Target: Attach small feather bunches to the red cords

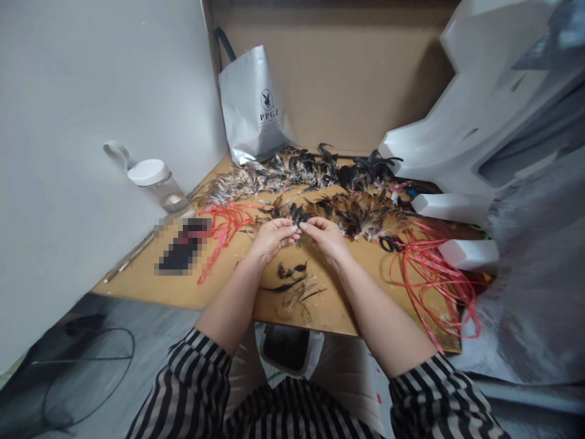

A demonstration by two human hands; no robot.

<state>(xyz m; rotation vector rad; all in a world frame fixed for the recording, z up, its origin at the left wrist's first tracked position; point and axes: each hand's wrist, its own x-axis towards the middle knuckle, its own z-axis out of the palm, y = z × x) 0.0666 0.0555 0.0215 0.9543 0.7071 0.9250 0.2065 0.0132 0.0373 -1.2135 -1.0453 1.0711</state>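
Both hands meet over the middle of a tan table (365, 299). My left hand (274, 236) and my right hand (323, 236) pinch a small bunch of dark feathers (299, 214) between thumbs and fingertips. Just behind them lies a row of brown and black feathers (365, 213). Farther back runs a second row of pale and black feathers (283, 171). Closer to my body, a few loose feathers (295, 286) are scattered on the tabletop.
Red plastic strips (228, 222) lie at left, and a bigger tangle of red strips (425, 268) hangs over the right edge near black scissor handles (390, 244). A clear white-lidded bottle (158, 180), a silver bag (251, 110) and white foam pieces (468, 253) surround the work area.
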